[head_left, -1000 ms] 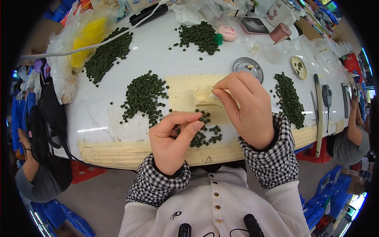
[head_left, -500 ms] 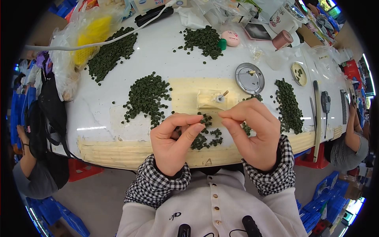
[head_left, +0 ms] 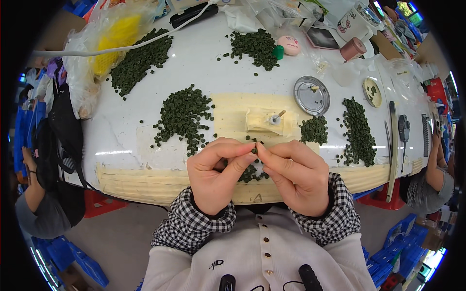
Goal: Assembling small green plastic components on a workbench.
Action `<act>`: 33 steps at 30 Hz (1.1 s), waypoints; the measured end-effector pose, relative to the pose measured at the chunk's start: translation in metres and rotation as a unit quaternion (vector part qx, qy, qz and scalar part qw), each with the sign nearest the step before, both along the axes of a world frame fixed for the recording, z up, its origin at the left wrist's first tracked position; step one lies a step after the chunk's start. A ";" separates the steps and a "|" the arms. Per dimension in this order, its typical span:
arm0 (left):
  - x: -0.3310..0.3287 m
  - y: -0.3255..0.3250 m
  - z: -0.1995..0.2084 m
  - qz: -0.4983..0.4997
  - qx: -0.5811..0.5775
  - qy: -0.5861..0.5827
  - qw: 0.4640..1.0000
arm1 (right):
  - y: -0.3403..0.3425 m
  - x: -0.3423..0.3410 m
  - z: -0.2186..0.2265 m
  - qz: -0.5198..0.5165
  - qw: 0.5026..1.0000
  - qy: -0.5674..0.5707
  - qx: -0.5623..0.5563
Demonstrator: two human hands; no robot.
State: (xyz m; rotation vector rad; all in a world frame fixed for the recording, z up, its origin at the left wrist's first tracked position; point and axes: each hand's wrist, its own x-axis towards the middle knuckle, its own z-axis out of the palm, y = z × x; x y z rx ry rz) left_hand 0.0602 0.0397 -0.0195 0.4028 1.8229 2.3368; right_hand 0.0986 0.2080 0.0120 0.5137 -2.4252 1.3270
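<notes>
My left hand (head_left: 211, 177) pinches a small dark green piece (head_left: 255, 151) between thumb and forefinger. The right hand (head_left: 298, 175) is also closed in a pinch, its fingertips meeting the left ones at that piece; whether it grips the piece or something finer is too small to tell. Just below the fingertips lies a small heap of dark green pieces (head_left: 250, 173), partly hidden by the hands. Beyond them, a tape-covered block (head_left: 262, 121) holds a short upright peg (head_left: 277, 117) on a cream taped patch of the table.
More dark green heaps lie at the left (head_left: 182, 116), far left (head_left: 141, 60), back (head_left: 256, 48) and right (head_left: 359, 133). A round metal lid (head_left: 311, 95) stands behind the block. A white cable (head_left: 126, 48) crosses the far left. Co-workers' arms show at both sides.
My right hand has moved left and nearer to me, bringing its fingertips against the left hand's. The small heap right of the block now shows. The left hand has barely shifted.
</notes>
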 end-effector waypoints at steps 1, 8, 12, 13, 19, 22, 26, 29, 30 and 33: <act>0.000 0.000 0.000 -0.004 -0.004 -0.006 1.000 | 0.001 0.000 -0.002 0.001 1.000 0.011 0.014; 0.000 0.001 -0.003 -0.024 0.011 -0.048 0.999 | 0.008 -0.003 -0.005 0.024 0.993 0.064 0.096; -0.001 0.001 -0.003 -0.031 0.015 -0.058 0.998 | 0.011 -0.005 -0.008 0.028 0.991 0.080 0.100; -0.001 0.001 -0.002 -0.028 0.015 -0.055 0.998 | 0.011 -0.005 -0.009 0.028 0.992 0.079 0.094; -0.001 0.001 0.000 -0.014 0.009 -0.022 1.000 | 0.005 -0.002 -0.010 0.005 1.000 0.021 -0.001; -0.001 0.000 0.000 -0.015 0.011 -0.027 0.999 | 0.006 -0.002 -0.010 0.006 1.000 0.025 0.005; 0.000 0.001 0.001 -0.009 0.021 -0.038 0.999 | 0.006 -0.002 -0.008 0.005 1.000 0.027 0.015; -0.001 0.000 -0.001 -0.003 0.007 -0.019 1.000 | 0.007 -0.001 -0.009 0.005 1.000 0.023 0.007; -0.001 0.000 -0.002 0.000 0.000 -0.011 1.000 | 0.007 -0.001 -0.009 0.006 1.000 0.020 0.002; -0.001 -0.001 -0.002 -0.004 0.002 -0.002 1.000 | 0.007 -0.001 -0.009 0.008 1.000 0.018 -0.005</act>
